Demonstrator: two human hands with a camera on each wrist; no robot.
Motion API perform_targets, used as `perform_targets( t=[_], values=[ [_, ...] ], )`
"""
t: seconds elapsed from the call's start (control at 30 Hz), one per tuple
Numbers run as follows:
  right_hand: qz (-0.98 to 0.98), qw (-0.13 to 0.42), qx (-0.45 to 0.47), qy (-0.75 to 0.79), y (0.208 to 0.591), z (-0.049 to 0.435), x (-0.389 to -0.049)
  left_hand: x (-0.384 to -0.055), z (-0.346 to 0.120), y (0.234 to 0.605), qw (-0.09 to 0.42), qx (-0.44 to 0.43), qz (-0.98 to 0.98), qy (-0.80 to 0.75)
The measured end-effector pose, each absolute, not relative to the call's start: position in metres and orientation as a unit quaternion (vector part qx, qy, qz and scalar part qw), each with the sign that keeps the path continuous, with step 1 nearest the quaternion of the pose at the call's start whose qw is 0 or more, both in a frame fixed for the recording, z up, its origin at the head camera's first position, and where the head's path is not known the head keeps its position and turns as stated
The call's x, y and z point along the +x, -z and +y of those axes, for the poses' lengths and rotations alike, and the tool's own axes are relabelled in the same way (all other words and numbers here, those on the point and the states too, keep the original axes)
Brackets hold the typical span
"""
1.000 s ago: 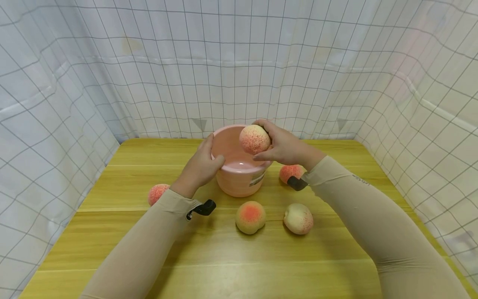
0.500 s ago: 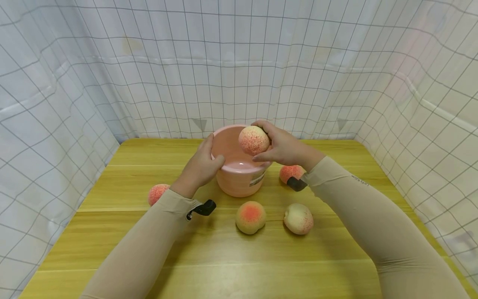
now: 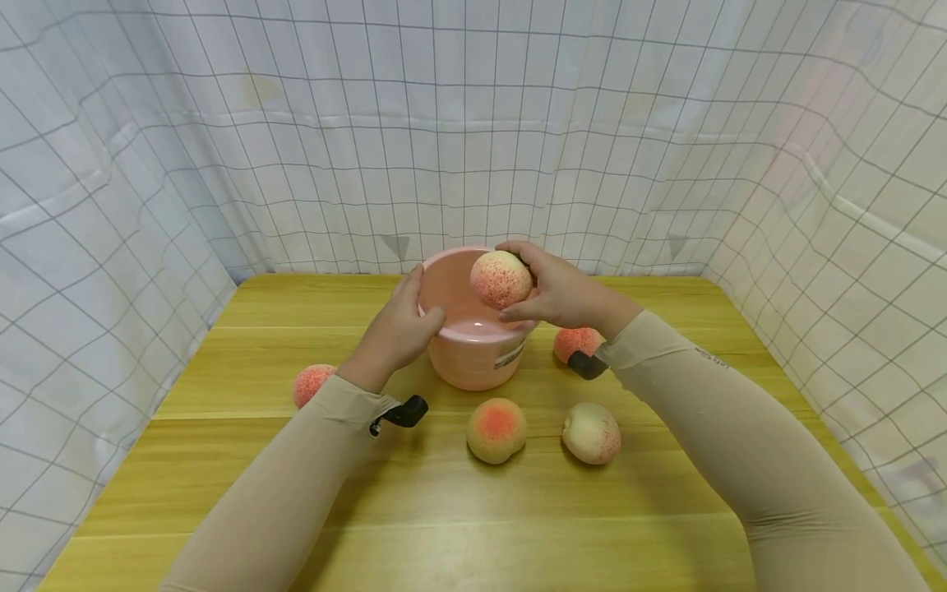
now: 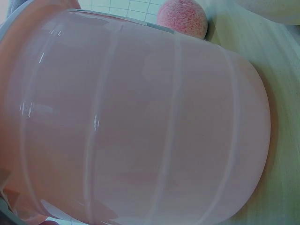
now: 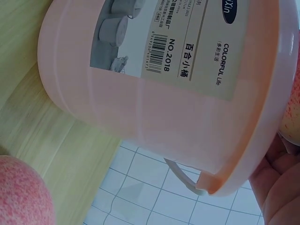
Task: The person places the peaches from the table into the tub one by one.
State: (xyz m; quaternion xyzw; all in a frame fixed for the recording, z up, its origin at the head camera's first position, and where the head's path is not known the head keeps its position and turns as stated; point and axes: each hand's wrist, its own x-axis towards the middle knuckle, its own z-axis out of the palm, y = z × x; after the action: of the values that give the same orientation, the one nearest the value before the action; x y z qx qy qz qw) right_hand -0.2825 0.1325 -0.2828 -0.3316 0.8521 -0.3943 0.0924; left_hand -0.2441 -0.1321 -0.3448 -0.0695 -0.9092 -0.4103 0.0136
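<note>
A pink plastic bucket (image 3: 473,366) stands on the wooden table. My left hand (image 3: 399,329) grips its left rim, thumb at the front and fingers on the far side. Over the right part of the opening, my right hand (image 3: 565,288) holds a pale peach (image 3: 501,279) with red speckles between thumb and fingers. In the right wrist view, part of that peach (image 5: 293,103) shows past the rim, beside the palm (image 5: 281,187). The bucket's wall (image 4: 136,122) fills most of the left wrist view. Part of the bucket's inside is hidden by the peach and hand.
Near the bucket's front lie an orange-topped peach (image 3: 497,432) and a pale one (image 3: 592,434). One red peach (image 3: 575,344) sits under the right wrist, another (image 3: 312,385) beside the left forearm. A printed label (image 5: 168,42) marks the bucket. A gridded curtain (image 3: 473,148) surrounds the table.
My right hand has shifted very slightly left and down with the peach. The left hand, the bucket and the peaches on the table stay where they were.
</note>
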Motion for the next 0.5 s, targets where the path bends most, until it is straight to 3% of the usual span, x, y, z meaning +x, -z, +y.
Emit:
perform_targets(
  t=[0.5],
  values=[
    [0.840,0.108,-0.330,0.417,0.2836,0.1321,-0.2836,-0.2439,-0.1318,0.3443,0.013,-0.068,-0.908,0.414]
  ],
)
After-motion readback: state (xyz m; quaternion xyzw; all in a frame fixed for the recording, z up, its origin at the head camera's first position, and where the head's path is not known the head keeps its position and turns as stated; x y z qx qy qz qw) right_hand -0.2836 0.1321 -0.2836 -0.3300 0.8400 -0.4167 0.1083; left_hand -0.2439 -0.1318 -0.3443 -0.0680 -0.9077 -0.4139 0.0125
